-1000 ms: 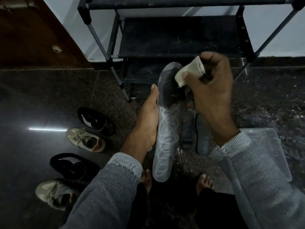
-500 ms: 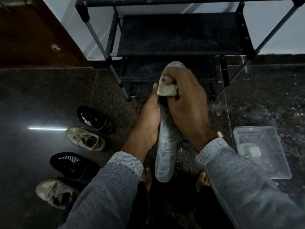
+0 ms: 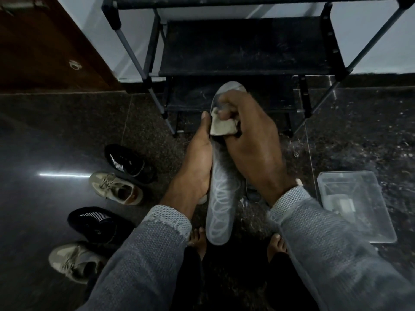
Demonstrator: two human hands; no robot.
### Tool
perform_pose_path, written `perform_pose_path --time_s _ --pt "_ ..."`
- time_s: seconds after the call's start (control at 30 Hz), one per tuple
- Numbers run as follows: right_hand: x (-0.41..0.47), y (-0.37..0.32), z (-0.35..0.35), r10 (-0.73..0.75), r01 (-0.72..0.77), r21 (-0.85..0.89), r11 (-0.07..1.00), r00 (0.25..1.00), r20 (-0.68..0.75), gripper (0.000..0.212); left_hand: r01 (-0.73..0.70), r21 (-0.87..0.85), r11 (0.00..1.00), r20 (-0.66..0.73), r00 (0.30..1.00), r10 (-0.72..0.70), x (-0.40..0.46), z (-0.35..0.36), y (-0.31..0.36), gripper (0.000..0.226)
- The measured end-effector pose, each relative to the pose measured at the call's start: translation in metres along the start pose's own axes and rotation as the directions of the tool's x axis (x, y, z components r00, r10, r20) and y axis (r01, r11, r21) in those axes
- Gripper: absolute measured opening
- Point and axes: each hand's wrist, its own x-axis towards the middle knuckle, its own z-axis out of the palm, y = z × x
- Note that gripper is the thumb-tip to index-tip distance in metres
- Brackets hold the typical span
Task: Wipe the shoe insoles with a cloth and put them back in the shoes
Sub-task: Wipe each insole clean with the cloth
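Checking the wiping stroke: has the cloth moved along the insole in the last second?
Yes. The cloth went from the insole's tip toward the person, judged against the rack.

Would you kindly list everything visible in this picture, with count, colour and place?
insole: one, grey with pale loops, held upright in the middle
cloth: one, beige, pressed on the insole's upper part
black shoes: two, black with white stripes, on the floor at left
tan shoes: two, beige, laced, alternating with the black ones
plastic box: one, clear, on the floor at right
shoe rack: one, black shelves, grey poles, against the wall
door: one, brown, upper left
floor: dark polished stone
bare feet: two, bottom centre
left hand: holds the insole's left edge
right hand: grips the cloth
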Motion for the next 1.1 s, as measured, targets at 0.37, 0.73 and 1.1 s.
perform_pose_path --time_s 0.37,0.73,1.1 --pt "0.002 0.011 -0.007 0.029 -0.030 -0.025 0.999 0.999 -0.022 0.038 0.041 0.004 0.999 0.030 0.999 -0.041 -0.001 -0.002 0.001 0.060" --pt "0.019 0.033 -0.024 0.036 -0.043 -0.038 0.998 0.984 -0.175 0.042 0.067 0.092 0.993 0.073 0.995 -0.074 -0.002 -0.002 -0.004 0.061" --pt "0.017 0.031 -0.023 -0.086 0.058 -0.153 0.986 0.979 -0.185 0.035 0.069 0.068 0.995 0.093 0.993 -0.075 0.000 -0.002 -0.005 0.063"
